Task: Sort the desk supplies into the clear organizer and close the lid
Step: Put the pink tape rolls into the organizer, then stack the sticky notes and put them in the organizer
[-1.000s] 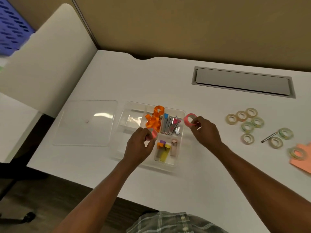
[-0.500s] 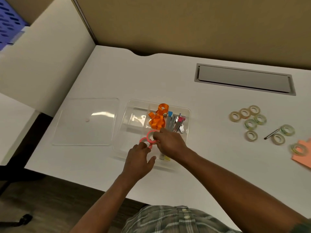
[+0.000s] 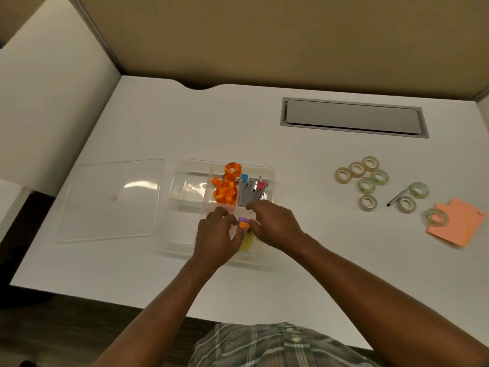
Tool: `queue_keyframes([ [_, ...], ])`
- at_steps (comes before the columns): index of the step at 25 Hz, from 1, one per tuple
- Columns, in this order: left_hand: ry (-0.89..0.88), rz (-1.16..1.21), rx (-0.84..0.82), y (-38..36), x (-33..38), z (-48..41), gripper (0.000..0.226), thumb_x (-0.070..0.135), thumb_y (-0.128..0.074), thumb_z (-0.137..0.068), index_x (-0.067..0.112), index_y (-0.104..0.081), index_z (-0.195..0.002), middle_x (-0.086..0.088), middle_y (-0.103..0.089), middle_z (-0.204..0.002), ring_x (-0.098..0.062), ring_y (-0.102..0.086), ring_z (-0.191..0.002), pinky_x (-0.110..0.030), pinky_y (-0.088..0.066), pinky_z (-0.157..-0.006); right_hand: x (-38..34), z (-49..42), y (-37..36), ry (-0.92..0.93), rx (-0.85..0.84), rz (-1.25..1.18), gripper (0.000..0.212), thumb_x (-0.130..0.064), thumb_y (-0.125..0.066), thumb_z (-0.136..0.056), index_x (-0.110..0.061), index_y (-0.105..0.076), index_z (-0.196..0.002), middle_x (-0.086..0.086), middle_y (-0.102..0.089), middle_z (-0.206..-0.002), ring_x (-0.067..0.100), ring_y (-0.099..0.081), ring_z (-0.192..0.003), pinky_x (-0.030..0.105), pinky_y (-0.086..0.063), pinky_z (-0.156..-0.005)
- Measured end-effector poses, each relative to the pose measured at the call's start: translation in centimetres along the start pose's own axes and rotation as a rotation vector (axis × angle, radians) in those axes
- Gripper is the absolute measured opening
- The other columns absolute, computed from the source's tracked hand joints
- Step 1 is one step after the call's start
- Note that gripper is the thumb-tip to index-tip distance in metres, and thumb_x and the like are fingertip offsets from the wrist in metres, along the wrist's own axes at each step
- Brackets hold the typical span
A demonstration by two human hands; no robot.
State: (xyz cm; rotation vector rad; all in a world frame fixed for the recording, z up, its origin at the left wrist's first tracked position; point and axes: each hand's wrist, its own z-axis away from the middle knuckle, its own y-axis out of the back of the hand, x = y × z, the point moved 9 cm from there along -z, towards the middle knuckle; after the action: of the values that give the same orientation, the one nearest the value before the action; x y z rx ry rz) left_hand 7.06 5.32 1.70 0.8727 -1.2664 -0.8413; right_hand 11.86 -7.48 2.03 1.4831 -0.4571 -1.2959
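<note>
The clear organizer (image 3: 185,181) sits mid-desk with its lid (image 3: 111,200) lying flat to its left. Its back compartments hold an orange ribbon (image 3: 226,189) and staplers (image 3: 251,190). A front compartment holds a yellow item (image 3: 247,243) with purple and orange caps (image 3: 243,223). My left hand (image 3: 214,234) is curled down into a front compartment, and a sliver of a pink tape roll shows at its fingertips. My right hand (image 3: 275,223) reaches in beside it, fingertips bent down by the caps. What it holds is hidden.
Several tape rolls (image 3: 366,185) and a thin pen (image 3: 395,198) lie on the desk to the right. One more roll (image 3: 436,217) rests on orange sticky notes (image 3: 457,226). A grey cable hatch (image 3: 353,117) is at the back. A partition wall stands on the left.
Both hands carried pink tape rolls from above the organizer down into its front compartments. The right hand came in from the organizer's right edge, and the rolls are now mostly hidden.
</note>
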Motion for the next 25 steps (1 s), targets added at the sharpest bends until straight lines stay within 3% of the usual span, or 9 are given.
queue_keyframes([
  [4,-0.087,0.043,-0.005,-1.2,5.3,-1.5,0.031,0.044,-0.069,-0.085,0.019,-0.071,-0.103,-0.001,-0.064,-0.116,-0.018,-0.059,-0.104,-0.032,-0.049,-0.087,4.6,2.4,2.5,-0.075,0.056,0.008,0.038,-0.042,-0.056,-0.094,-0.030,-0.056,-0.130,-0.004,-0.067,-0.109,0.019,-0.067,-0.093,0.032,-0.052,-0.076],
  [13,-0.306,0.008,-0.152,-7.8,18.5,-2.9,0.031,0.047,-0.066,-0.086,0.020,-0.068,-0.101,0.001,-0.060,-0.105,-0.018,-0.057,-0.095,-0.034,-0.047,-0.079,18.5,10.5,7.3,-0.330,0.137,-0.050,0.035,-0.040,-0.056,-0.094,-0.030,-0.056,-0.127,-0.008,-0.064,-0.102,0.014,-0.065,-0.093,0.031,-0.051,-0.078],
  [19,-0.414,-0.047,-0.284,-13.7,26.6,-3.3,0.032,0.047,-0.063,-0.087,0.019,-0.065,-0.102,0.000,-0.058,-0.105,-0.021,-0.055,-0.096,-0.033,-0.045,-0.078,27.4,16.3,9.2,-0.501,0.181,-0.084,0.031,-0.039,-0.058,-0.093,-0.030,-0.059,-0.122,-0.008,-0.062,-0.103,0.012,-0.064,-0.095,0.030,-0.049,-0.079],
  [25,-0.487,-0.085,-0.357,-18.5,34.3,-3.6,0.034,0.046,-0.063,-0.087,0.017,-0.064,-0.105,-0.003,-0.058,-0.108,-0.024,-0.054,-0.100,-0.036,-0.045,-0.082,36.4,21.8,11.1,-0.696,0.244,-0.114,0.028,-0.036,-0.059,-0.094,-0.024,-0.062,-0.119,0.000,-0.062,-0.110,0.020,-0.062,-0.104,0.038,-0.052,-0.084],
])
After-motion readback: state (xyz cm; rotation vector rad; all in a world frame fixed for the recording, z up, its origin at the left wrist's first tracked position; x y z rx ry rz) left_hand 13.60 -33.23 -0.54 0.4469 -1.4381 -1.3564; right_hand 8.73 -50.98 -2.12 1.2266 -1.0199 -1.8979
